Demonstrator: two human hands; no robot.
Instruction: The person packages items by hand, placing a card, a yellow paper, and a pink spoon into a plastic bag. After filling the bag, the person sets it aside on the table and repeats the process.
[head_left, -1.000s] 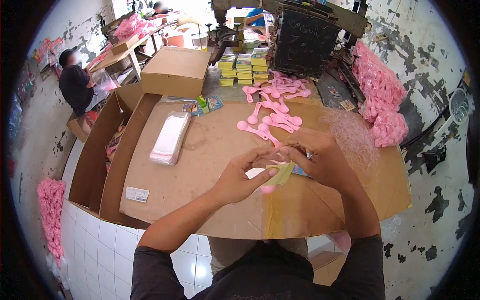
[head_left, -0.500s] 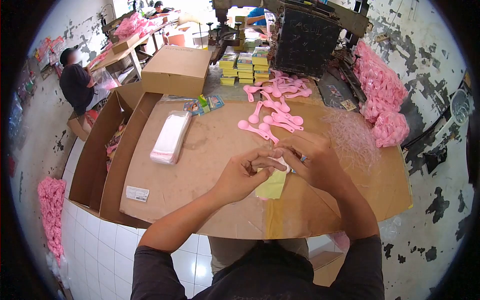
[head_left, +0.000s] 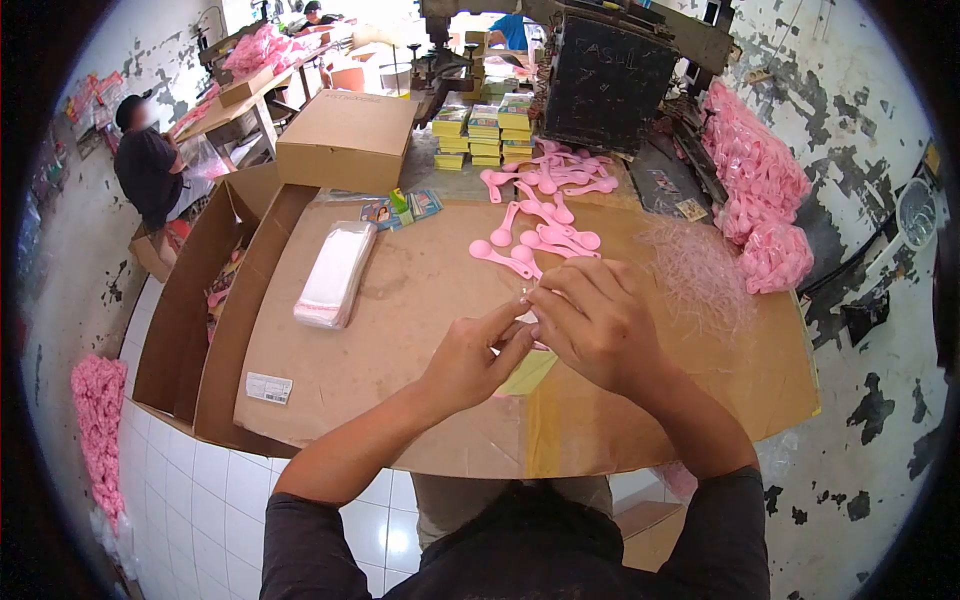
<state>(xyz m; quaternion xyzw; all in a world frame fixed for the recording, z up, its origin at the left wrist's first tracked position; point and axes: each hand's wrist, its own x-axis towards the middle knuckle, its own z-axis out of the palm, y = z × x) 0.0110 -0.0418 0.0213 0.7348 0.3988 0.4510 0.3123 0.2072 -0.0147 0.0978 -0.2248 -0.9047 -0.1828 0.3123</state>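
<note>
My left hand (head_left: 468, 357) is closed, its thumb and index finger pinched together at the top of a pale yellow card (head_left: 532, 372). The card hangs tilted below my fingers, mostly hidden by both hands. My right hand (head_left: 592, 325) is closed too, fingertips pressed together against the left fingertips. A small whitish bit shows there, but what the right fingers pinch is too small to name. Just beyond my hands lie several pink measuring spoons (head_left: 503, 257), with a heap of more spoons (head_left: 560, 172) farther back.
Left on the cardboard-covered table (head_left: 400, 330) lies a stack of clear plastic bags (head_left: 337, 275). Clear thin strips (head_left: 700, 275) are piled right, near bagged pink spoons (head_left: 760, 165). Card stacks (head_left: 484, 133), a closed carton (head_left: 345, 140) and a black machine box (head_left: 605, 85) stand behind. A person (head_left: 150, 165) is at left.
Both hands have drawn closer together and turned, with the right fingers now over the left fingertips. The yellow card has tilted, and less of it shows.
</note>
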